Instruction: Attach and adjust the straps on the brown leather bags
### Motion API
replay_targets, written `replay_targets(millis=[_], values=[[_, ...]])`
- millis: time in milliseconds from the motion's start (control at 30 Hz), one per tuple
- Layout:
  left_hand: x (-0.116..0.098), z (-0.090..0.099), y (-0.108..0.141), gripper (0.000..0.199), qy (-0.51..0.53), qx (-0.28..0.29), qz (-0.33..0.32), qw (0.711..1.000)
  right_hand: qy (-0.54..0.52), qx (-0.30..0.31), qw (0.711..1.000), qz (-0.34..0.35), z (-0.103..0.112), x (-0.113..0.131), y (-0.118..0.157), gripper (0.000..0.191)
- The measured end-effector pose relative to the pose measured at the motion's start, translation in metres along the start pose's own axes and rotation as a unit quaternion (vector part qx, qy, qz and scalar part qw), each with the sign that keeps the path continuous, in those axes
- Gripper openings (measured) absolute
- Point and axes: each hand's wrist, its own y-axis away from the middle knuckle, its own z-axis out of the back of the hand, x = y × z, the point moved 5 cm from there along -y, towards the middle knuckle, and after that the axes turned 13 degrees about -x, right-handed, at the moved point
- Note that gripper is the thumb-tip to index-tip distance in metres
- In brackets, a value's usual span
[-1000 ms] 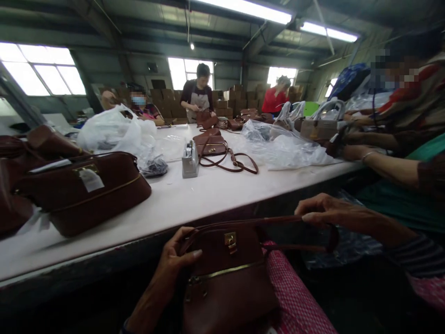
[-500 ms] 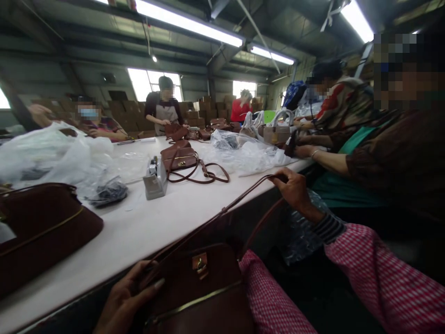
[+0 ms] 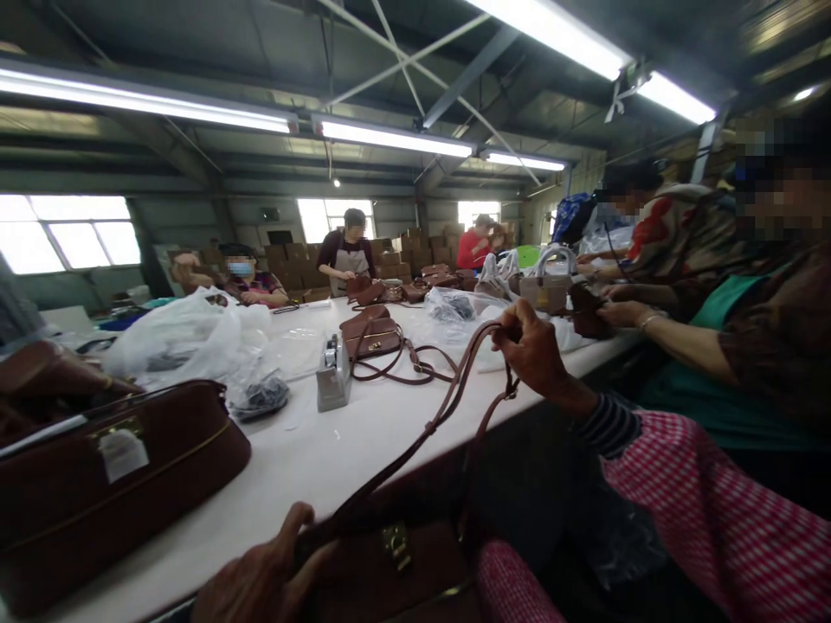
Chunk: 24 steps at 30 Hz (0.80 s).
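A brown handbag point(image 3: 363, 567) with a gold clasp and a gold zip lies low in front of me, by the table's edge. My left hand point(image 3: 266, 567) grips its upper left corner, where the strap begins; the fingertips are partly hidden. My right hand point(image 3: 536, 355) is raised over the table edge, its fingers closed around the brown strap point(image 3: 447, 394). From there one length of strap slants down to the bag's left side. The other length, with a buckle, hangs to its right side.
A larger brown handbag point(image 3: 123, 484) stands at the left of the white table point(image 3: 292, 467). Beyond are a grey tape dispenser point(image 3: 333, 376), another brown bag point(image 3: 373, 333) with its strap, and clear plastic bags point(image 3: 188, 337). A co-worker's arm point(image 3: 688, 346) reaches in from the right.
My right hand has pulled the strap upward, and the strap now bends over my fingers with its buckle hanging in view. The camera view has tilted up and turned left.
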Motion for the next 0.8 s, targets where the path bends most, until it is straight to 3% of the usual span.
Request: replay_targets(millis=[67, 133, 167, 267, 367, 467, 567, 700, 800], values=[[-0.026, 0.014, -0.012, 0.044, -0.048, -0.053, -0.039, 0.997, -0.076, 0.025, 0.997, 0.001, -0.016, 0.026, -0.003, 0.022], [-0.073, 0.031, -0.029, 0.050, 0.007, -0.097, -0.110, 0.989, -0.115, 0.076, 0.990, 0.029, -0.036, 0.058, -0.004, 0.024], [-0.099, 0.038, -0.040, 0.051, 0.058, -0.089, -0.148, 0.983, -0.115, 0.100, 0.986, 0.061, -0.046, 0.075, -0.005, 0.023], [-0.170, 0.048, -0.074, 0.048, 0.223, 0.000, -0.220, 0.949, -0.098, 0.160, 0.971, 0.148, -0.070, 0.111, -0.004, 0.021], [-0.201, 0.045, -0.098, 0.031, 0.333, 0.098, -0.207, 0.914, -0.109, 0.224, 0.960, 0.125, -0.087, 0.111, 0.003, 0.022], [-0.186, 0.040, -0.105, 0.032, 0.392, 0.096, -0.129, 0.906, -0.162, 0.349, 0.923, -0.004, -0.100, 0.079, 0.034, 0.018], [-0.148, 0.031, -0.099, 0.031, 0.414, 0.089, -0.057, 0.904, -0.227, 0.484, 0.833, -0.143, -0.100, 0.044, 0.086, 0.017], [-0.099, 0.011, -0.089, 0.026, 0.409, 0.148, 0.043, 0.900, -0.232, 0.524, 0.786, -0.232, -0.079, 0.023, 0.127, 0.027], [-0.080, 0.009, -0.083, 0.025, 0.400, 0.156, 0.063, 0.901, -0.265, 0.561, 0.741, -0.258, -0.066, 0.024, 0.139, 0.026]])
